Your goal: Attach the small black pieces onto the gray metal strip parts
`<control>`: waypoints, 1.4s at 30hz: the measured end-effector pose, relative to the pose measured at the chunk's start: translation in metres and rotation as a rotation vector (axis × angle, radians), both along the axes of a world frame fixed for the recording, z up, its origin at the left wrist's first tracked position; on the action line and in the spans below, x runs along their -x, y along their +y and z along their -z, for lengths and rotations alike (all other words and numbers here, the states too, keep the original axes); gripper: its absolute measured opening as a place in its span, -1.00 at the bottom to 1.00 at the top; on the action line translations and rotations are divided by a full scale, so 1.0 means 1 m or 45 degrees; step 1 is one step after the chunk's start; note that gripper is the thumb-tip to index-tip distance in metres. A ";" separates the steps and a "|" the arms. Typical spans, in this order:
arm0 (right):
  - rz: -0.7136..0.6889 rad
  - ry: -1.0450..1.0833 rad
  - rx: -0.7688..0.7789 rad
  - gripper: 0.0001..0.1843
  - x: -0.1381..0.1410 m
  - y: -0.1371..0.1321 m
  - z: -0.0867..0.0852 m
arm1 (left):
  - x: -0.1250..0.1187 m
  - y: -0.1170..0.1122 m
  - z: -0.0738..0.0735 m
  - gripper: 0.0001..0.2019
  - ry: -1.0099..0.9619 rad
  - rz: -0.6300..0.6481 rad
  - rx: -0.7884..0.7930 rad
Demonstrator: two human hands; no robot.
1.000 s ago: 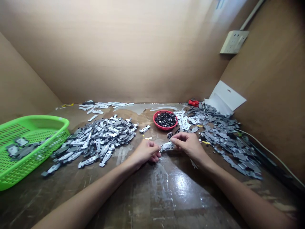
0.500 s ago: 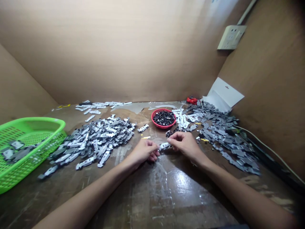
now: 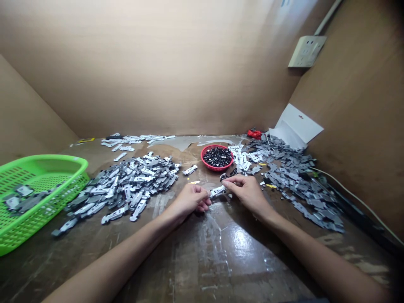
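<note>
Silver-white stamped metal strip (image 3: 217, 192) lay crosswise between the hands, just above the worn workbench (image 3: 202, 261). Its left end met the curled fingertips of the left hand (image 3: 192, 200), while the thumb and forefinger of the right hand (image 3: 243, 189) pinched its right end. Held so lightly at its ends, the thin strip could have slipped if either pinch loosened or the hands twisted apart, and it might then have been lost among the small black parts (image 3: 227, 173) just beyond the right hand. A red plastic basket (image 3: 202, 158) of similar black parts stood further out, between heaps of grey stamped pieces (image 3: 126, 185), and a green plastic basket (image 3: 41, 160) sat at far left.
</note>
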State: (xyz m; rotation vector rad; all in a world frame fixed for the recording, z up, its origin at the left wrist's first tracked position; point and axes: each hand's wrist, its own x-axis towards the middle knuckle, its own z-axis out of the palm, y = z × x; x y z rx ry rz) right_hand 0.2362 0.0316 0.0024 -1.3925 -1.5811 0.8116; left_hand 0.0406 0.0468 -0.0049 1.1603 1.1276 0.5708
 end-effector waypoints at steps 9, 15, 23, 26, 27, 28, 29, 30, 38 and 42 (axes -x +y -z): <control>-0.029 0.389 0.442 -0.66 -0.001 0.004 0.004 | -0.002 -0.004 -0.003 -0.77 -0.066 -0.054 -0.055; -0.243 0.665 0.741 -0.67 -0.008 0.001 -0.001 | -0.003 -0.006 -0.004 -0.74 -0.118 -0.072 -0.116; -0.216 0.605 0.594 -0.67 -0.003 0.004 0.008 | -0.005 -0.006 -0.006 -0.73 -0.109 -0.064 -0.154; -0.180 0.544 0.442 -0.69 -0.001 0.003 0.009 | -0.006 -0.006 -0.006 -0.72 -0.084 -0.068 -0.192; -0.171 0.527 0.404 -0.70 0.000 0.002 0.008 | -0.006 -0.006 -0.006 -0.71 -0.078 -0.069 -0.206; -0.165 0.519 0.377 -0.71 0.000 0.001 0.007 | -0.006 -0.006 -0.005 -0.71 -0.075 -0.069 -0.221; -0.159 0.521 0.365 -0.71 0.001 0.001 0.006 | -0.006 -0.006 -0.005 -0.70 -0.073 -0.070 -0.235; -0.158 0.533 0.373 -0.71 0.001 0.000 0.005 | -0.006 -0.006 -0.005 -0.70 -0.072 -0.069 -0.250; -0.322 0.476 0.576 -0.61 -0.006 0.006 -0.001 | -0.004 -0.005 -0.005 -0.73 -0.262 -0.073 -0.027; 0.100 0.123 0.034 -0.61 -0.035 0.028 -0.003 | 0.005 0.008 -0.007 -0.87 -0.634 -0.477 0.078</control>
